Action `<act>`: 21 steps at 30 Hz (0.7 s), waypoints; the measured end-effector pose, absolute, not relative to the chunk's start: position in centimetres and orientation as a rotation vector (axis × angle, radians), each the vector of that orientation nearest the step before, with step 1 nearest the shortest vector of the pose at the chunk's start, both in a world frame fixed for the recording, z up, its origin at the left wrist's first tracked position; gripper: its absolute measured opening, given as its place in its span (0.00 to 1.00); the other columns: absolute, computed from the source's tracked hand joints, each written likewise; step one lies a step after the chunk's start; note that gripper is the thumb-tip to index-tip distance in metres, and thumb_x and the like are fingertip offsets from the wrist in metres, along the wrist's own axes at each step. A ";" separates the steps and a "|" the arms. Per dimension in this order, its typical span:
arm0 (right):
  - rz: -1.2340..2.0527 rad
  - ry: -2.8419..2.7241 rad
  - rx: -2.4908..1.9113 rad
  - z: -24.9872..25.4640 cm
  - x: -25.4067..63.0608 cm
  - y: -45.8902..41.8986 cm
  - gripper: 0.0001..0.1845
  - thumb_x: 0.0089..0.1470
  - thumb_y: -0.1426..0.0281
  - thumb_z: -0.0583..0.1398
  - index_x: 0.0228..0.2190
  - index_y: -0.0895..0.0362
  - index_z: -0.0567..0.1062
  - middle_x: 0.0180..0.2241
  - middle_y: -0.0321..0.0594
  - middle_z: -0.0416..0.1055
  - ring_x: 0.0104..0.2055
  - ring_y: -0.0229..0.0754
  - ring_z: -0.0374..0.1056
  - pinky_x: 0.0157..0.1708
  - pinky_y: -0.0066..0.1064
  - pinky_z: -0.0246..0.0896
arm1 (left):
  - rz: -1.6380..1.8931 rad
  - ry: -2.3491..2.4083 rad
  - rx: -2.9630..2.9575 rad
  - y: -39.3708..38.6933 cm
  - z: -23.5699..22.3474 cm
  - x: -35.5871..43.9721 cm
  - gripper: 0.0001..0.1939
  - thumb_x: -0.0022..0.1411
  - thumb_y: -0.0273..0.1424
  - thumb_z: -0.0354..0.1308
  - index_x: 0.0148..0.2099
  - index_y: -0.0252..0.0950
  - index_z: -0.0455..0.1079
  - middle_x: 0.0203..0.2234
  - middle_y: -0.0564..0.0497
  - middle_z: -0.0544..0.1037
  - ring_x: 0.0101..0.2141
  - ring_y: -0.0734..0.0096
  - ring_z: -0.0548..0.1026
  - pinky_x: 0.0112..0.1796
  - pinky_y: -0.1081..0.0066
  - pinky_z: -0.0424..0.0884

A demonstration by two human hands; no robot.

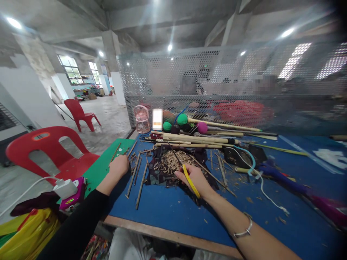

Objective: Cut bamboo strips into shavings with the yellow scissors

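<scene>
My right hand [193,178] is closed around a yellow-handled tool [192,182] with a thin dark shaft or blade pointing up and away. Just beyond it, a heap of pale wood chips [173,162] lies on a dark patterned cloth [154,177]. My left hand [119,165] is closed at the border of the green mat and the blue tabletop; what it grips, if anything, is hidden. Beside that hand lie thin brown sticks [142,186], and another short stick [115,151] shows at its far side.
Peeled poles [195,139] and balls of green yarn [182,118] lie at the back before a perforated metal screen [168,79]. A pink bottle [142,121] stands back left. White cord [262,187] trails at right. A red chair [51,151] and pink power strip [74,195] are left.
</scene>
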State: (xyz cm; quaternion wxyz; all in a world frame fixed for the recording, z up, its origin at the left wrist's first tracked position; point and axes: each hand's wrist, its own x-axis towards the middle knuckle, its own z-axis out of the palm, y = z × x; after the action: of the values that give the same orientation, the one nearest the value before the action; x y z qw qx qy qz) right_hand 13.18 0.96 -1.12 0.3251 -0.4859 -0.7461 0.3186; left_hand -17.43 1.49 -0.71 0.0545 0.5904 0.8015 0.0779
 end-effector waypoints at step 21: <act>0.647 -1.980 -1.446 -0.6 15.1 2.3 0.18 0.46 0.56 0.57 0.34 0.56 0.67 0.28 0.36 0.68 0.28 0.37 0.61 0.27 0.25 0.52 | 1.213 1.079 1.103 0.0 2.1 -1.8 0.16 0.45 0.39 0.62 0.34 0.33 0.68 0.21 0.54 0.72 0.18 0.82 0.65 0.17 0.81 0.57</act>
State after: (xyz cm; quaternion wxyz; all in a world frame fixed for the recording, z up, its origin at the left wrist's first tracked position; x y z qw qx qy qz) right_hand 15.08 2.33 -0.65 0.2985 -0.5444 -0.7452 0.2434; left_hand -1.85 -0.04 2.06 0.5560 0.4672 0.4570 0.5136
